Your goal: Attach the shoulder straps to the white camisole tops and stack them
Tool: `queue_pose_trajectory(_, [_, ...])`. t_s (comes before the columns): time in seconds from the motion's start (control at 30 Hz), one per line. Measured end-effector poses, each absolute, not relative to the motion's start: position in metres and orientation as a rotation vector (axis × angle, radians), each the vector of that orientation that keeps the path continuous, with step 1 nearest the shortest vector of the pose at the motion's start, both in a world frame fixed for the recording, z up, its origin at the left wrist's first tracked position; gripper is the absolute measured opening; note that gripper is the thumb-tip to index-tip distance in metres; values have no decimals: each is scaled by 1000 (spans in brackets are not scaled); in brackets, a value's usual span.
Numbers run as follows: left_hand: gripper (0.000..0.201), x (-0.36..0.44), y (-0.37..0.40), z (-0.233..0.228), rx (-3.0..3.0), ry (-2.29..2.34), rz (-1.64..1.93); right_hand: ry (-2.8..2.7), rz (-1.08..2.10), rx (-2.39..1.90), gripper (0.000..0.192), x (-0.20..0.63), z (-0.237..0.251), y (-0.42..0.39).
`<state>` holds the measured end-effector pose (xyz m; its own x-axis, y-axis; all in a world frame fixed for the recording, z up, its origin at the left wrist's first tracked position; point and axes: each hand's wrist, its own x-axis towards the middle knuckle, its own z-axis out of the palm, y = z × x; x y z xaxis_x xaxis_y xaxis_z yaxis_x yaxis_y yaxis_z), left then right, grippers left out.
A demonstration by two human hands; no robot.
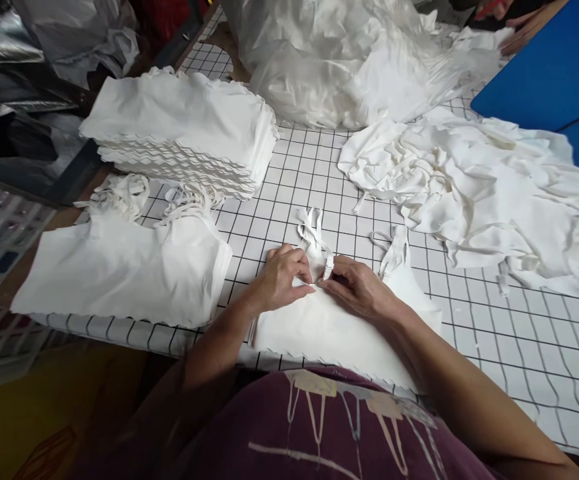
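At about six o'clock on the table (519,347), close to the person's body, a flat white cloth bag (329,333) lies with its zigzag-cut bottom edge toward the wearer and its mouth pointing to twelve o'clock, probably so that the strap end is within easy reach of both hands. The left hand (280,277) is curled nearly closed, its fingertips pinching the fabric at the bag's upper edge; the right hand (357,288) meets it from three o'clock, thumb and forefinger closed on the same edge just beneath a narrow white strap (328,265). The two hands almost touch, which suggests fine work on one small spot rather than a lift. The strap loops (312,230) trail away toward twelve o'clock, lying loose on the grid-printed table cover. The bag itself looks thin, soft and unprinted, smooth apart from slight puckers under the fingers. At nine o'clock lies a low pile of similar bags (119,273), straps pointing away, and behind it at eleven o'clock a tall neat stack (184,127) with pinked edges aligned. At two o'clock sprawls an unsorted heap of white cloth (489,187), with a clear plastic sack (344,60) of more at twelve o'clock. Someone else's hand (517,33) rests near a blue sheet (554,73) at the far one o'clock corner.
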<state>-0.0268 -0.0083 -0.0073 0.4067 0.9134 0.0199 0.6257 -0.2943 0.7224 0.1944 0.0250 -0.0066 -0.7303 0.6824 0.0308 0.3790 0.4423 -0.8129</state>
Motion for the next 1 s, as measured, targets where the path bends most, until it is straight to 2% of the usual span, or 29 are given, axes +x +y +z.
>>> queue_pose_trajectory(0.53, [15,-24,-7,-8,2038,1314,544,-2339,1126,-855,22,188,-7,19])
queue_pose_trajectory(0.73, [20,-23,-6,-8,2045,1299,519,-2240,1092,-883,31,178,-11,14])
queue_pose_trajectory(1.0, [19,-21,-4,-9,2045,1319,426,-1966,1204,-1161,25,172,-16,16])
